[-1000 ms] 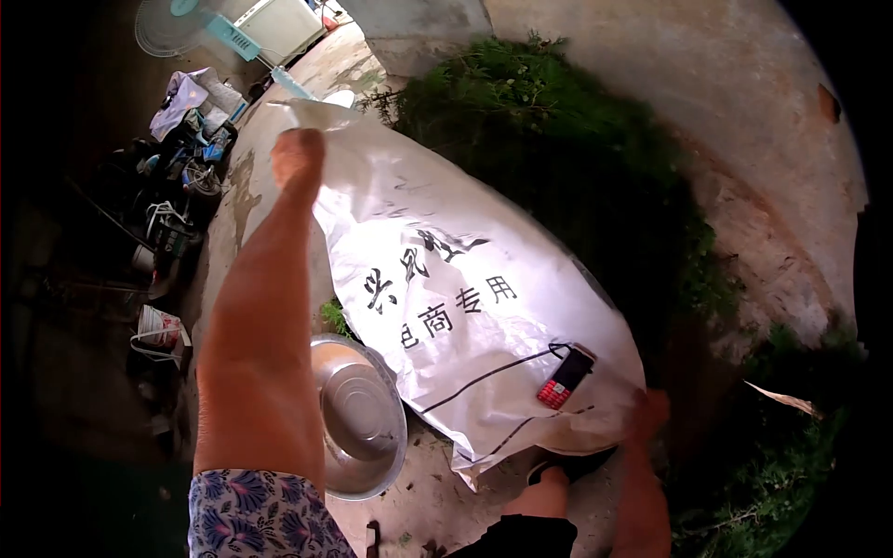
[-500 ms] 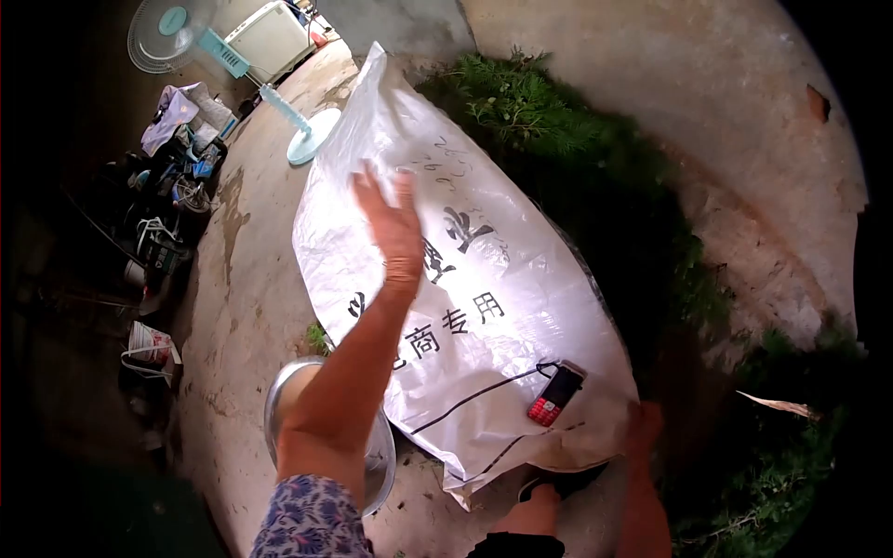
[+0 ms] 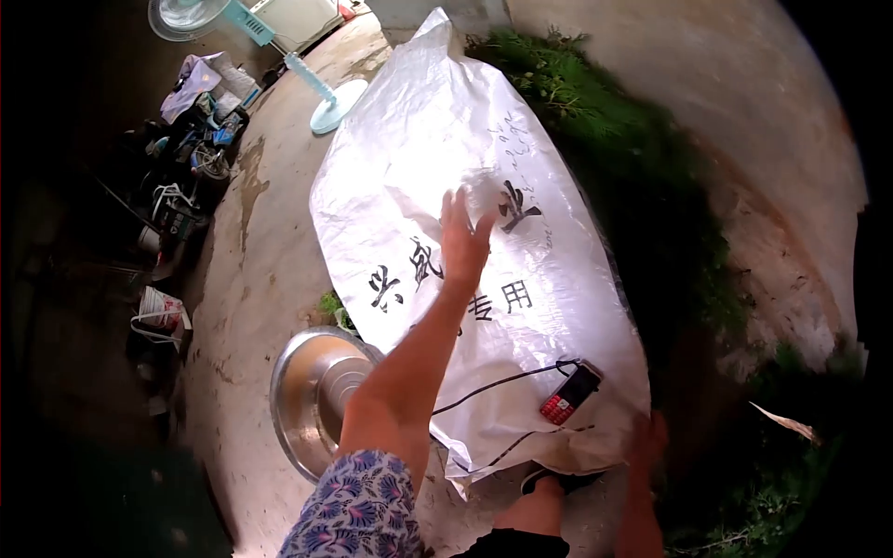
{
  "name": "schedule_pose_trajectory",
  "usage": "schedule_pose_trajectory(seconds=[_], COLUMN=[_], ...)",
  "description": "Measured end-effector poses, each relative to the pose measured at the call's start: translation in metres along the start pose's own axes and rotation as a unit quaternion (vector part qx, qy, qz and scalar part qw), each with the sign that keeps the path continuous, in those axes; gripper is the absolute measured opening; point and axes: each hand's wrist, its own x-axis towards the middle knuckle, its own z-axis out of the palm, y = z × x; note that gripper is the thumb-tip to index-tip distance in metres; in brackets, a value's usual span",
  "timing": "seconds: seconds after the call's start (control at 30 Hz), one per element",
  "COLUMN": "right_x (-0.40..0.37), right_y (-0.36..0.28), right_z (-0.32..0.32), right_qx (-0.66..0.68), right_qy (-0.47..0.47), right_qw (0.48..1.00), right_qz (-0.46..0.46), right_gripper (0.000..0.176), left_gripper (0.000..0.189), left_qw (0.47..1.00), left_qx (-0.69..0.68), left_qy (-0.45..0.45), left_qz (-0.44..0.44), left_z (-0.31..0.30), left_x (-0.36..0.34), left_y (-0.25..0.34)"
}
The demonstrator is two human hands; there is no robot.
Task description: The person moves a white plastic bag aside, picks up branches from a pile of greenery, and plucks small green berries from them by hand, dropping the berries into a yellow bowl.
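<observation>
A large white woven plastic sack (image 3: 577, 307) with black printed characters lies across the floor in front of me, its far end drawn to a point. My left hand (image 3: 465, 244) rests over the middle of the sack, fingers spread and holding nothing. At the sack's near right edge, in shade, my right hand (image 3: 646, 439) is closed on the border, its fingers partly hidden. A small phone with red keys (image 3: 571, 394) on a black cord lies over the near part of the sack.
A metal basin (image 3: 288, 409) stands left of the sack. Green leafy branches (image 3: 595, 112) lie along its right side. A light-blue fan (image 3: 337, 107) stands beyond, with piled items (image 3: 200, 139) and a white bucket (image 3: 160, 312) at the left.
My left hand has moved right and a little nearer over the sack, showing more of its print and the basin. My view has shifted slightly; my right hand stays at the edge.
</observation>
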Motion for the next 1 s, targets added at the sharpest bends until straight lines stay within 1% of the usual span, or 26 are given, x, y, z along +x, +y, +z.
schedule_pose_trajectory(seconds=[0.03, 0.07, 0.1, 0.13, 0.17, 0.2, 0.23, 0.27, 0.3, 0.37, 0.4, 0.47, 0.5, 0.53, 0.6, 0.63, 0.67, 0.7, 0.73, 0.77, 0.8, 0.83, 0.87, 0.93, 0.97, 1.0], right_x=[0.0, -0.001, -0.004, -0.004, 0.0, 0.005, 0.009, 0.014, 0.019, 0.031, 0.036, 0.046, 0.047, 0.046, 0.052, 0.054, 0.056, 0.056, 0.054, 0.053, 0.052, 0.049, 0.046, 0.043, 0.043, 0.045], right_y=[0.004, 0.015, 0.022, 0.02, 0.014, 0.009, 0.005, -0.001, -0.01, -0.044, -0.057, -0.066, -0.068, -0.069, -0.076, -0.076, -0.075, -0.076, -0.077, -0.079, -0.08, -0.082, -0.085, -0.088, -0.087, -0.087], right_z=[0.001, 0.0, -0.004, -0.006, -0.007, -0.009, -0.012, -0.016, -0.021, -0.035, -0.038, -0.038, -0.036, -0.038, -0.042, -0.043, -0.045, -0.047, -0.046, -0.045, -0.044, -0.042, -0.041, -0.037, -0.035, -0.033], right_qx=[0.003, 0.017, 0.028, 0.027, 0.008, -0.012, -0.015, 0.021, 0.058, 0.074, 0.092, 0.078, 0.072, 0.07, 0.026, 0.026, 0.041, 0.056, 0.057, 0.083, 0.11, 0.112, 0.134, 0.156, 0.189, 0.223], right_qy=[-0.003, -0.043, -0.086, -0.096, -0.077, -0.055, -0.058, -0.076, -0.094, -0.098, -0.1, -0.104, -0.098, -0.103, -0.119, -0.115, -0.121, -0.128, -0.128, -0.11, -0.091, -0.088, -0.07, -0.047, -0.039, -0.029], right_qw=[1.0, 0.999, 0.995, 0.994, 0.997, 0.997, 0.996, 0.996, 0.994, 0.992, 0.991, 0.991, 0.993, 0.992, 0.993, 0.993, 0.992, 0.99, 0.99, 0.99, 0.99, 0.989, 0.988, 0.986, 0.981, 0.974], right_qz=[-0.002, 0.019, 0.041, 0.04, -0.011, -0.061, -0.063, -0.034, -0.005, -0.014, -0.016, -0.017, -0.015, -0.014, 0.0, -0.001, 0.003, 0.007, 0.009, -0.008, -0.024, -0.022, -0.028, -0.034, -0.032, -0.032], right_gripper=[0.023, 0.024, 0.025, 0.025, 0.027, 0.028, 0.028, 0.03, 0.031, 0.031, 0.031, 0.029, 0.028, 0.028, 0.026, 0.026, 0.025, 0.024, 0.024, 0.023, 0.023, 0.023, 0.022, 0.022, 0.021, 0.021], left_gripper=[0.058, 0.057, 0.062, 0.065, 0.068, 0.07, 0.069, 0.069, 0.069, 0.066, 0.066, 0.063, 0.058, 0.048, 0.036, 0.036, 0.028, 0.021, 0.021, 0.015, 0.01, 0.006, 0.006, 0.006, 0.009, 0.012], left_qw=[0.999, 0.995, 0.988, 0.976, 0.95, 0.934, 0.91, 0.879, 0.878, 0.916, 0.914, 0.923, 0.925, 0.9, 0.849, 0.85, 0.848, 0.846, 0.847, 0.789, 0.718, 0.734, 0.737, 0.758, 0.773, 0.776], left_qx=[0.009, 0.018, 0.071, 0.13, 0.173, 0.189, 0.162, 0.133, 0.131, 0.179, 0.178, 0.126, 0.079, -0.063, -0.222, -0.225, -0.202, -0.176, -0.175, -0.25, -0.321, -0.321, -0.32, -0.348, -0.364, -0.36], left_qy=[0.039, 0.077, 0.081, 0.092, 0.081, 0.084, 0.067, 0.049, 0.05, -0.022, -0.022, -0.016, -0.065, -0.042, 0.073, 0.072, 0.055, 0.038, 0.038, 0.117, 0.194, 0.208, 0.205, 0.228, 0.225, 0.222], left_qz=[-0.031, -0.065, -0.107, -0.146, -0.248, -0.292, -0.376, -0.455, -0.457, -0.359, -0.365, -0.364, -0.365, -0.43, -0.474, -0.471, -0.486, -0.501, -0.501, -0.549, -0.587, -0.561, -0.559, -0.503, -0.468, -0.467], left_z=[-0.013, -0.028, -0.048, -0.063, -0.082, -0.097, -0.114, -0.127, -0.135, -0.146, -0.145, -0.135, -0.13, -0.13, -0.107, -0.102, -0.095, -0.097, -0.099, -0.097, -0.097, -0.102, -0.105, -0.11, -0.11, -0.112], left_x=[-0.025, -0.058, -0.099, -0.148, -0.193, -0.246, -0.285, -0.311, -0.324, -0.347, -0.351, -0.359, -0.37, -0.345, -0.344, -0.349, -0.355, -0.351, -0.351, -0.347, -0.34, -0.337, -0.339, -0.341, -0.343, -0.337], left_y=[-0.004, -0.012, -0.022, -0.045, -0.049, -0.071, -0.068, -0.066, -0.067, -0.067, -0.06, -0.04, -0.049, -0.003, 0.006, -0.008, -0.031, -0.037, -0.041, -0.047, -0.047, -0.042, -0.04, -0.037, -0.035, -0.027])
